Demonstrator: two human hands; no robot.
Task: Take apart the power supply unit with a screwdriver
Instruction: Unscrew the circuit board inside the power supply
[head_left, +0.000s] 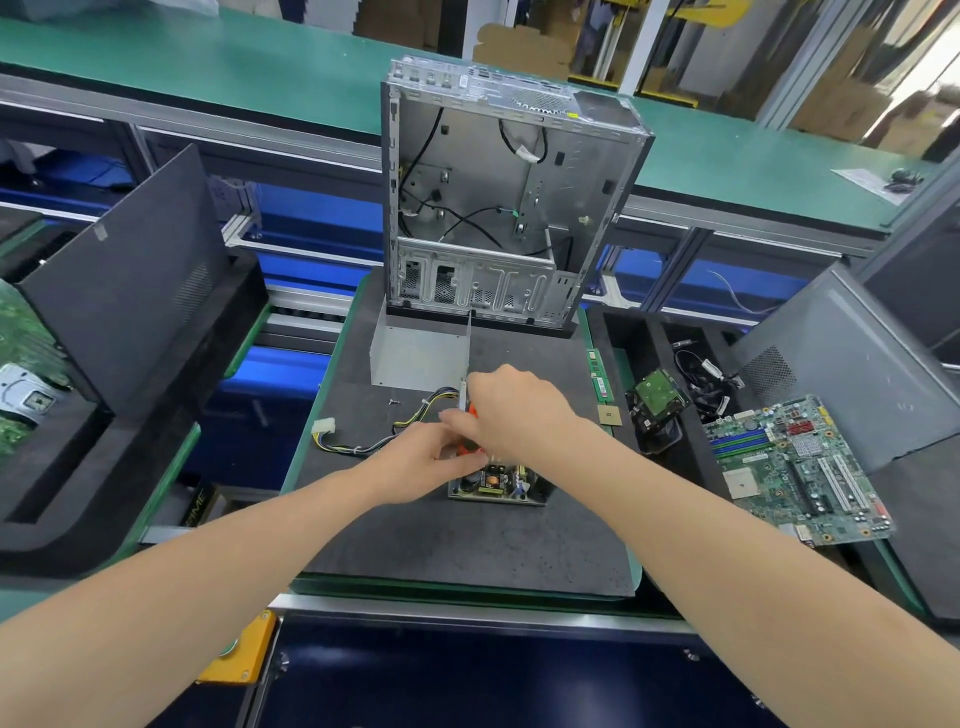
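The power supply unit (498, 483) lies open on the dark mat (467, 540), its circuit board and coils showing. Its yellow and black cable bundle (363, 441) trails left to a white plug. My right hand (514, 410) grips an orange-handled screwdriver (474, 410), mostly hidden under the fingers, over the unit's far left corner. My left hand (421, 457) pinches at the same corner, right beside the tool. The grey metal cover (415, 353) stands behind them. A loose screw (395, 401) lies on the mat to the left.
An emptied computer case (498, 208) stands upright at the back of the mat. A RAM stick (600, 374), a CPU chip (609, 414), a hard drive (657, 397) and a motherboard (800, 467) lie to the right. Dark case panels (135, 270) lean at the left.
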